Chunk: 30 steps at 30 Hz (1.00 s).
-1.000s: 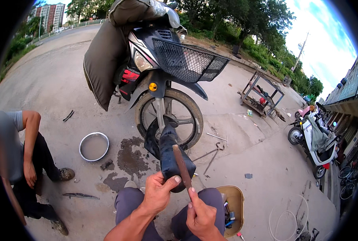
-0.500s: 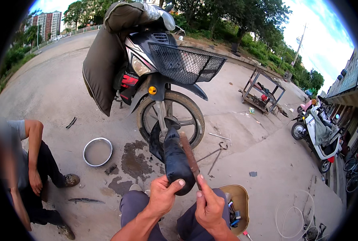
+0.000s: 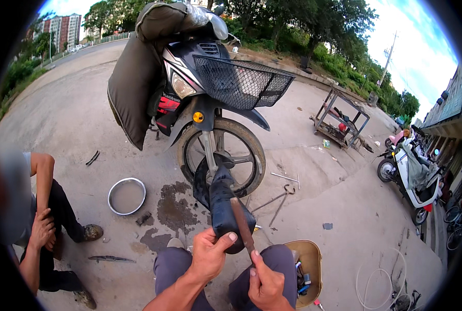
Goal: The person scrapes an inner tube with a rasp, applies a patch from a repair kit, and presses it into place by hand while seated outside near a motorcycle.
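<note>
A motorbike with a black mesh basket stands at upper centre, and its front wheel is partly blocked from my view by the black rubber tube, at the centre of the frame. A metal basin and a seated person are to the left; a T-shaped rod lies right of the wheel, and a tan bin sits beside my right knee. My left hand pinches the tube's near end, thumb on top. My right hand grips the lower end of a rusty flat file, index finger stretched along it; the file slants up-left across the tube, whether touching I cannot tell.
</note>
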{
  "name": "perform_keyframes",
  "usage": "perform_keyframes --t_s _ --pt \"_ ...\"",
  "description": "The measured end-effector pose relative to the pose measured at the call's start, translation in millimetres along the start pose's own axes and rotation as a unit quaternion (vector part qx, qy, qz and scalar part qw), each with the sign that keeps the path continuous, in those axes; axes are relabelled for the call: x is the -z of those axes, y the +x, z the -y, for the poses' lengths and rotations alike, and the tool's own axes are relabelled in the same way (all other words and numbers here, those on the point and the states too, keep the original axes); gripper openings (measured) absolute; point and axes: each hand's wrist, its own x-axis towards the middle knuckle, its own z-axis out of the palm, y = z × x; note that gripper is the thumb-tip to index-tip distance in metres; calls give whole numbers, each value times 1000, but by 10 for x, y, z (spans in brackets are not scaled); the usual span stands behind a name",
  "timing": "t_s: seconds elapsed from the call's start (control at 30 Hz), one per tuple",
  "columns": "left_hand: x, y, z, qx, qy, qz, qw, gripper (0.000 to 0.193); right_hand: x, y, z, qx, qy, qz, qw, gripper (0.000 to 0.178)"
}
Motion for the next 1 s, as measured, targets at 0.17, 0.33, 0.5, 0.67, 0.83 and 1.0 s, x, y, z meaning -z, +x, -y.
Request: perform_keyframes --t_s 0.17,0.33,0.5,0.67,0.83,1.0 --pt "-16 31 44 25 17 20 999 15 -20 100 -22 -36 -33 8 999 43" --pt "-24 5 41 0 27 -16 1000 16 11 466 -67 -29 30 -3 999 42" --pt "-65 23 -39 17 -4 -9 1000 15 21 -54 8 -24 24 -28 999 44" --pt "-26 29 48 15 1 -16 1000 15 -115 335 -26 -6 6 -10 1000 42" --pt "11 -6 13 0 9 1 1000 15 39 -108 90 -33 -11 17 999 42" --pt "-13 8 -3 22 22 0 1000 15 -152 351 28 -11 -1 -24 1000 43"
